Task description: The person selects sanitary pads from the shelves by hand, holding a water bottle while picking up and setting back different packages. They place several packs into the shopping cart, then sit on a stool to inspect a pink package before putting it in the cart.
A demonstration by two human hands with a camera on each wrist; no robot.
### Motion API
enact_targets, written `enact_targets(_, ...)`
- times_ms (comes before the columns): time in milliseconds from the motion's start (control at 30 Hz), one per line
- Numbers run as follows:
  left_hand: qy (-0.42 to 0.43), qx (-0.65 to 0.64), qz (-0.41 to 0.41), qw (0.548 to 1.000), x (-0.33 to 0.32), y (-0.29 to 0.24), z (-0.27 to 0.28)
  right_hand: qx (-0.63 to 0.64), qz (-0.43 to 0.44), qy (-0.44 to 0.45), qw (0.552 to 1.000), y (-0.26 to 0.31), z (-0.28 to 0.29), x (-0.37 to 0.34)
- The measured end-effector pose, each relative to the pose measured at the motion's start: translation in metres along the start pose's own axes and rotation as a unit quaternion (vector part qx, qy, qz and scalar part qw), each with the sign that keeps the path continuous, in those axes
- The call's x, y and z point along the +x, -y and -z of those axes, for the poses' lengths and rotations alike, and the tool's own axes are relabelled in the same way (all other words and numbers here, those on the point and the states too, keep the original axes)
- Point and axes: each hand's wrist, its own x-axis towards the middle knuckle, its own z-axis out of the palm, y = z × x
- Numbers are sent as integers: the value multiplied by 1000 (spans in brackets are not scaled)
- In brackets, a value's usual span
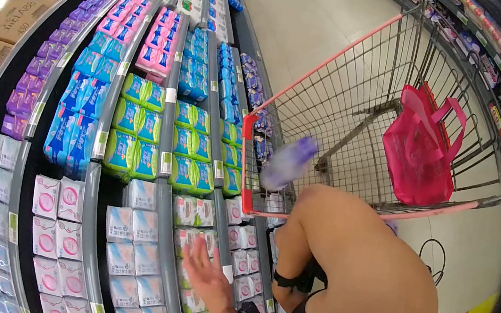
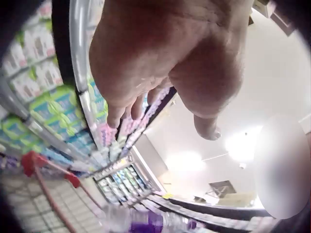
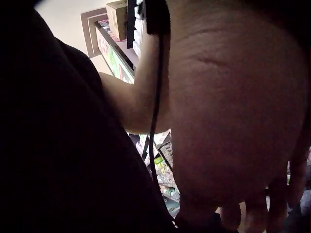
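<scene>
My left hand (image 1: 206, 279) is raised over the lower shelf of packs, palm facing away and fingers spread, with nothing in it. Apart from both hands, a blurred clear bottle (image 1: 288, 163) with a purple end overlaps the near left corner of the shopping cart (image 1: 250, 169). The left wrist view catches the same bottle (image 2: 148, 222) low down, beyond the fingertips. My right arm bends sharply at the elbow, so its hand (image 1: 288, 299) sits close to the dark clothing, partly hidden. In the right wrist view its palm fills much of the picture above loosely hanging fingers (image 3: 257, 216).
Inside the cart stands a pink bag (image 1: 421, 159). Tiered shelves with green packs (image 1: 139, 120), blue packs (image 1: 73, 130) and white packs (image 1: 134, 243) run along the left. Cardboard boxes (image 1: 9, 17) are stacked behind them. Another shelf row (image 1: 490, 69) lines the far right.
</scene>
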Motion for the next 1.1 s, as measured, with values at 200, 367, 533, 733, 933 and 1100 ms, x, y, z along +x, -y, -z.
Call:
enact_targets(200,-244,-1,234,941,-171,66,66,-15,54,47,997,-1,-2,13)
enact_targets(367,-432,24,356,828,-346,54,70,49,112,69,990,-7,-39,50)
enact_targets(533,-524,61,387,757,-408,35,21,103,166,85,977,-14,-73,74)
enact_targets(733,-437,180,357,805,-364,46,0,184,100,-65,976,-17,-17,42)
enact_targets(933,-347,121,307,878,-313,71,-1,211,-33,-204,955,-26,59,23)
enact_targets(1100,-288,82,250,921,-299,79,0,239,-131,-286,919,-20,94,-14)
